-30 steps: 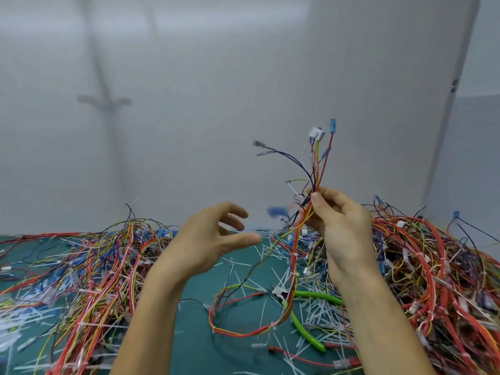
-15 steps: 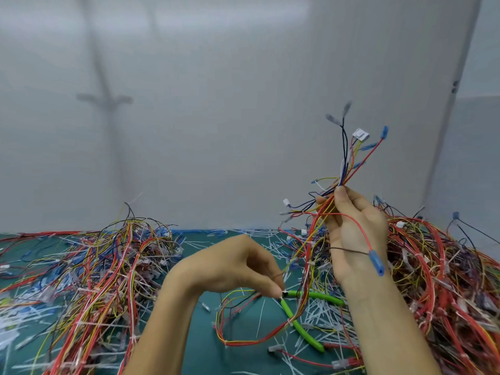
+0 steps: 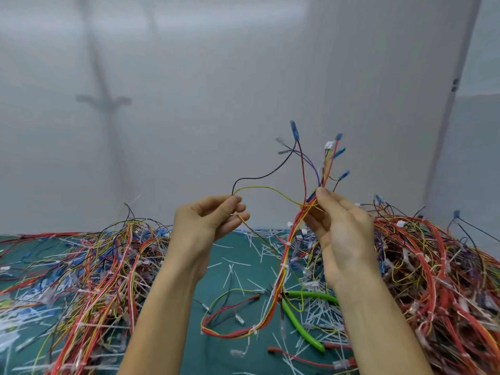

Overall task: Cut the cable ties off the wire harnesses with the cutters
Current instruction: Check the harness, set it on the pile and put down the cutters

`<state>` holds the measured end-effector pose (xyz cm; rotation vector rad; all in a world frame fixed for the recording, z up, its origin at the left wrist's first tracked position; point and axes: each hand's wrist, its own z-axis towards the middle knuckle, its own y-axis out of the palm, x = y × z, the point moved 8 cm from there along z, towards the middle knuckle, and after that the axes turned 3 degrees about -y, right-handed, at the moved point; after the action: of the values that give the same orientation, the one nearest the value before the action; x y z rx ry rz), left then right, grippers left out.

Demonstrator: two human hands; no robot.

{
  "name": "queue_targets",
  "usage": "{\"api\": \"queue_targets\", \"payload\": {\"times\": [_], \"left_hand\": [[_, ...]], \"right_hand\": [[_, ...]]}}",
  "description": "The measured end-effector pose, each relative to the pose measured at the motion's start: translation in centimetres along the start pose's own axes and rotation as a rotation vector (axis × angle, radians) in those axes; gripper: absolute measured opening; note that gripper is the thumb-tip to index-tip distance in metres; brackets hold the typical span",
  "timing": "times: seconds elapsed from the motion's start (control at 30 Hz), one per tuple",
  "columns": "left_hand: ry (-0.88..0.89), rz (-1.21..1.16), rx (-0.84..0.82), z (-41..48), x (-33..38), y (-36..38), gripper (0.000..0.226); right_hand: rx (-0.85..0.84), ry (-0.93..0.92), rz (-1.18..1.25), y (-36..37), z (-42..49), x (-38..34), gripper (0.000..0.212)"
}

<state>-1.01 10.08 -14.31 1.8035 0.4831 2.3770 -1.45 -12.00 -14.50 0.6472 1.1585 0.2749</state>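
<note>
My right hand (image 3: 338,228) grips a wire harness (image 3: 281,272) of red, orange and yellow wires, held upright above the table. Its blue and white connector ends fan out above my fingers, and its lower part loops down onto the green mat, with white cable ties (image 3: 253,329) around it. My left hand (image 3: 208,226) pinches a black and a yellow wire (image 3: 266,188) pulled out sideways from that harness. The green-handled cutters (image 3: 303,324) lie on the mat below my right forearm, with no hand on them.
A big tangled pile of harnesses (image 3: 89,266) covers the left of the green mat (image 3: 216,355), another pile (image 3: 438,272) the right. Several cut white tie scraps litter the mat between them. A plain grey wall stands close behind the table.
My left hand rose from the mat to chest height, drawing a black and a yellow wire out to the left of the harness. My right hand kept its grip and shifted slightly.
</note>
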Motion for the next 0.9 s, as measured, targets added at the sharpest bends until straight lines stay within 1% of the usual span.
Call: {"api": "queue_targets", "payload": {"times": [0.07, 0.13, 0.17, 0.23, 0.3, 0.33, 0.4, 0.47, 0.53, 0.67, 0.73, 0.77, 0.83, 0.9], "left_hand": [[-0.023, -0.022, -0.036, -0.1, 0.0, 0.1, 0.015], [-0.041, 0.018, -0.074, -0.2, 0.0, 0.3, 0.018], [-0.053, 0.068, -0.098, -0.2, -0.1, 0.4, 0.017], [-0.053, 0.263, -0.165, -0.4, -0.3, 0.8, 0.014], [-0.039, 0.474, -0.268, -0.8, -0.5, 1.8, 0.023], [-0.042, 0.536, -0.331, -1.2, -0.7, 2.5, 0.030], [-0.051, 0.592, -0.464, -2.0, -1.1, 4.2, 0.038], [-0.036, 0.600, -0.539, -2.7, -1.3, 5.5, 0.028], [-0.011, 0.580, -0.524, -2.9, -1.2, 6.1, 0.017], [0.071, 0.615, -0.437, -2.7, -0.3, 6.1, 0.010], [0.099, 0.568, -0.360, -2.5, 0.3, 5.5, 0.009], [0.098, 0.520, -0.319, -2.3, 0.6, 5.2, 0.009], [0.089, 0.419, -0.238, -1.9, 0.8, 4.4, 0.010], [0.074, 0.302, -0.162, -1.6, 1.0, 3.6, 0.008]], "right_hand": [[-0.002, 0.008, -0.008, 0.1, -0.1, 0.1, 0.008], [-0.011, 0.011, -0.017, 0.2, -0.1, 0.1, 0.007], [-0.018, 0.009, -0.024, 0.3, -0.1, 0.1, 0.006], [-0.025, -0.004, -0.047, 0.3, -0.2, 0.0, 0.005], [-0.031, -0.024, -0.072, 0.5, -0.2, -0.2, 0.005], [-0.032, -0.035, -0.083, 0.5, -0.3, -0.2, 0.005], [-0.038, -0.050, -0.108, 0.7, -0.4, -0.3, 0.004], [-0.056, -0.056, -0.131, 0.9, -0.5, -0.2, 0.003], [-0.090, -0.044, -0.129, 1.3, -0.7, 0.0, 0.003], [-0.198, -0.003, -0.105, 2.1, -0.9, 0.0, 0.011], [-0.228, 0.002, -0.131, 2.1, -0.9, -0.2, 0.013], [-0.230, -0.002, -0.174, 2.0, -0.8, -0.2, 0.012], [-0.252, -0.007, -0.347, 1.7, -0.6, -0.1, 0.009], [-0.355, 0.028, -0.561, 2.1, -0.8, 0.4, 0.010]]}}
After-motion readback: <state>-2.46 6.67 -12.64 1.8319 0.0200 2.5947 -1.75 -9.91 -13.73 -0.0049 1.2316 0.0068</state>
